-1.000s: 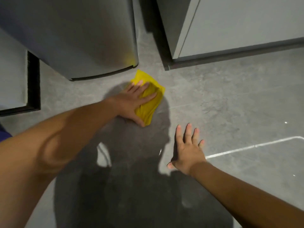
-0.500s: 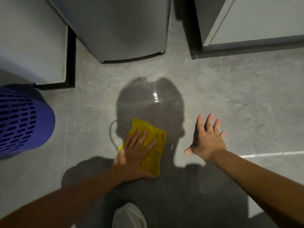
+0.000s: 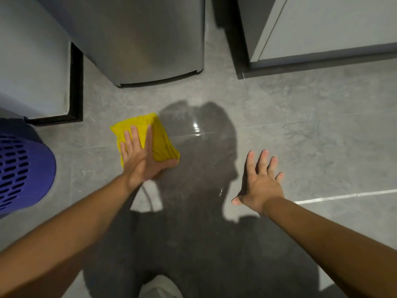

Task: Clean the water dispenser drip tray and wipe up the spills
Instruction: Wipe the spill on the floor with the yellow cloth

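Note:
A folded yellow cloth (image 3: 160,139) lies flat on the grey tiled floor (image 3: 300,151), in front of the silver base of the water dispenser (image 3: 137,39). My left hand (image 3: 139,157) presses down on the cloth with fingers spread and the thumb along its near edge. My right hand (image 3: 261,182) rests flat on the floor to the right, fingers apart, holding nothing. A wet sheen (image 3: 196,130) glints on the tile between the cloth and the dispenser. The drip tray is out of view.
A purple perforated basket (image 3: 21,171) stands at the left edge. A grey cabinet with a black plinth (image 3: 75,87) sits left of the dispenser, another grey cabinet (image 3: 322,35) at the upper right. My shadow covers the middle floor. A white shoe tip (image 3: 160,287) shows at the bottom.
My left hand has slid the yellow cloth up and to the left, away from me and toward the left cabinet. My right hand stays planted on the floor.

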